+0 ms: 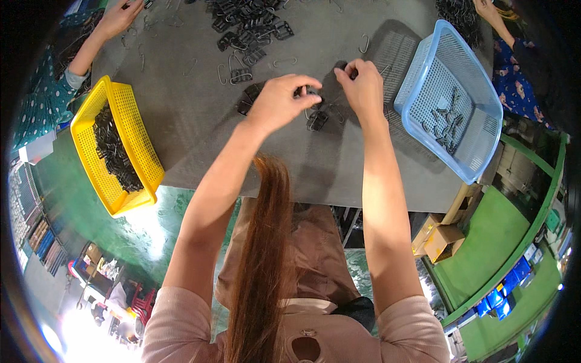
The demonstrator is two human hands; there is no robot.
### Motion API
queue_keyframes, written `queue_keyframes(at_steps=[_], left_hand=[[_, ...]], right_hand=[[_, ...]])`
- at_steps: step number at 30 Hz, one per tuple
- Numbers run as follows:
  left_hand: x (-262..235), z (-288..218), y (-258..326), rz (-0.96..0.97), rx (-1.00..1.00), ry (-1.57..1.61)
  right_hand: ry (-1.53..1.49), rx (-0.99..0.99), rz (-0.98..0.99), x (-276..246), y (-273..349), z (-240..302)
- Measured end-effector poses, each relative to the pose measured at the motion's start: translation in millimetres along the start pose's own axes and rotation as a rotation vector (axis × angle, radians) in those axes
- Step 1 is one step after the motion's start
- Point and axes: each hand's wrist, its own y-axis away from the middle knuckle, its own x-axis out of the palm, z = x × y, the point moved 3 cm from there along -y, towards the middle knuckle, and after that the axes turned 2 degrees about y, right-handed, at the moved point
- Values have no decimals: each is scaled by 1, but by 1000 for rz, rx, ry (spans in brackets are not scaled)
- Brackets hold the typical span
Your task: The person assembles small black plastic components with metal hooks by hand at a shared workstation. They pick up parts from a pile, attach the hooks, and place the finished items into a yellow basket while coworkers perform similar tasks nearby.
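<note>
Over the grey table (200,127), my left hand (279,100) pinches a small black plastic buckle (304,92) between thumb and fingers. My right hand (362,85) is closed on a thin metal wire hook near the same buckle. Below the hands, a few black buckles (316,120) lie on the table. A larger heap of black buckles (248,21) and loose wire hooks (225,71) sits further back.
A yellow basket (91,115) of black parts hangs over the table's left edge. A blue basket (478,91) with a few assembled pieces stands at the right. Other people's hands work at the far left (118,18) and far right (487,9). Cardboard boxes (439,239) lie on the floor.
</note>
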Motion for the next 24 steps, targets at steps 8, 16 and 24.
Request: queue_keyframes(at_steps=[8,16,24], left_hand=[[-18,16,13,170,-135,509],[-33,38,42,191,2,1392],[-42,46,75,-365,-236,456]], right_hand=[[-1594,155,457,-21,77,-24],[-90,-234,256,7,77,10],[-22,-93,187,-29,63,22]])
